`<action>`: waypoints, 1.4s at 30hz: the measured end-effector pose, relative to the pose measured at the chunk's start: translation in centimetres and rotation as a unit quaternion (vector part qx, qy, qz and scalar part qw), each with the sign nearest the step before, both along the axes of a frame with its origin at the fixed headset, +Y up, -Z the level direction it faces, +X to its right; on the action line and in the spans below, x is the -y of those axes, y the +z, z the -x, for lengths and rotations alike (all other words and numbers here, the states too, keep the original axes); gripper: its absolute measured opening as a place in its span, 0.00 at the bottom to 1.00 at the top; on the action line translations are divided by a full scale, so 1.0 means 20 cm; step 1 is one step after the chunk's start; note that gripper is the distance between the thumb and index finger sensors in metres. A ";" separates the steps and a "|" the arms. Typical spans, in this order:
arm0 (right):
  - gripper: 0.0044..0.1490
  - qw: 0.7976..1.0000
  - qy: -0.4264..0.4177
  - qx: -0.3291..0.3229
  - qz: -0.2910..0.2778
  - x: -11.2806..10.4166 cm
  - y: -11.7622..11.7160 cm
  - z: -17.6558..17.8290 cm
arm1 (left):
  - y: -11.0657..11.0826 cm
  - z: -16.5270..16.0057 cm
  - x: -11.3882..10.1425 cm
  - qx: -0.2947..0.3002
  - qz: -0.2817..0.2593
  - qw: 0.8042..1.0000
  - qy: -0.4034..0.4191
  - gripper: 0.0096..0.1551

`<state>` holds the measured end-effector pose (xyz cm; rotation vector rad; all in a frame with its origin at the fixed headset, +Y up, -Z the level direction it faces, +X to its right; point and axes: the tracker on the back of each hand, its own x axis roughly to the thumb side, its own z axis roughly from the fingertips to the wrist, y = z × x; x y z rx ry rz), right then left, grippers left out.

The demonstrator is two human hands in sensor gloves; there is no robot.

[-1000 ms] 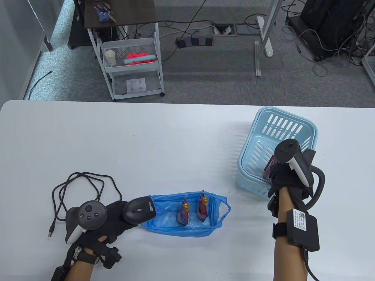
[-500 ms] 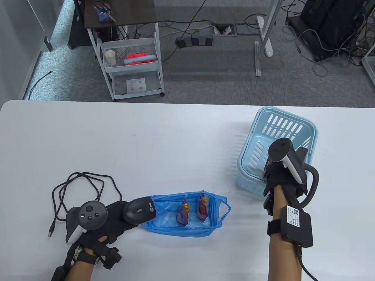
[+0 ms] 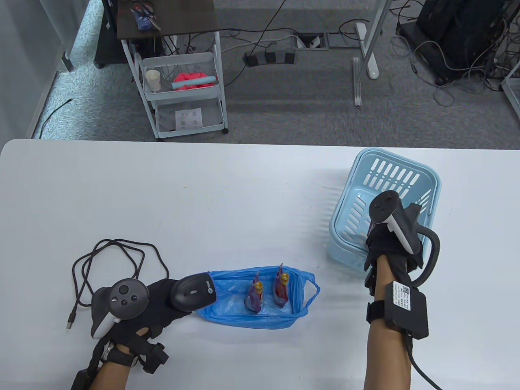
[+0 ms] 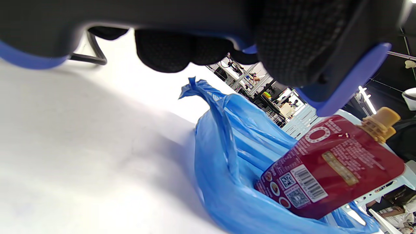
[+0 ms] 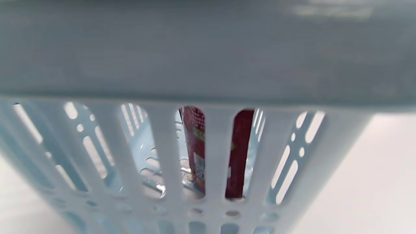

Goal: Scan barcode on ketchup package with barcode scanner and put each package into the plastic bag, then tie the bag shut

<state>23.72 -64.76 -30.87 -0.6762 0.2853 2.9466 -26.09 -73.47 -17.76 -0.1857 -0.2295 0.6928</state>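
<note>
My left hand (image 3: 156, 302) grips the black barcode scanner (image 3: 193, 291) at the left edge of the blue plastic bag (image 3: 231, 300); the left wrist view shows this bag (image 4: 224, 156) close up. Two red ketchup packages (image 3: 256, 296) (image 3: 281, 289) stand inside it; one package (image 4: 328, 169) shows its barcode. My right hand (image 3: 384, 241) reaches down into the light-blue basket (image 3: 398, 172), fingers curled over a third ketchup package (image 3: 371, 226), mostly hidden under the tracker. Through the basket's slots this package (image 5: 195, 146) stands upright on the basket floor.
The scanner's black cable (image 3: 118, 260) lies looped on the white table (image 3: 203, 195) behind my left hand, its USB plug (image 3: 71, 321) near the front left. A white wire cart (image 3: 183, 93) stands on the floor beyond the table's far edge.
My right hand and forearm have shifted left and slightly deeper into the basket, covering more of the red package. The left hand, scanner and bag have not moved.
</note>
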 end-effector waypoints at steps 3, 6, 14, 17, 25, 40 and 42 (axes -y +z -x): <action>0.28 1.000 -0.012 0.010 -0.015 0.00 0.01 -0.01 | 0.00 0.00 0.00 0.000 -0.001 1.000 0.001 0.27; 0.28 1.000 -0.023 0.008 -0.017 -0.02 0.02 -0.01 | 0.00 0.00 0.00 -0.001 0.000 1.000 0.002 0.27; 0.28 0.999 -0.018 -0.007 -0.046 -0.11 0.05 0.02 | 0.00 0.01 0.00 -0.003 0.000 1.000 0.005 0.27; 0.28 0.998 -0.016 -0.011 -0.062 -0.16 0.07 0.03 | 0.00 0.01 0.00 -0.003 -0.001 1.000 0.007 0.27; 0.28 0.994 -0.017 -0.023 -0.104 -0.29 0.13 0.06 | 0.00 0.01 0.00 -0.004 -0.002 1.000 0.012 0.27; 0.28 0.985 -0.010 -0.040 -0.170 -0.46 0.22 0.12 | 0.00 0.02 0.00 -0.006 0.000 1.000 0.017 0.27; 0.28 0.983 -0.008 -0.041 -0.178 -0.47 0.23 0.13 | 0.00 0.02 0.00 -0.006 0.000 1.000 0.017 0.27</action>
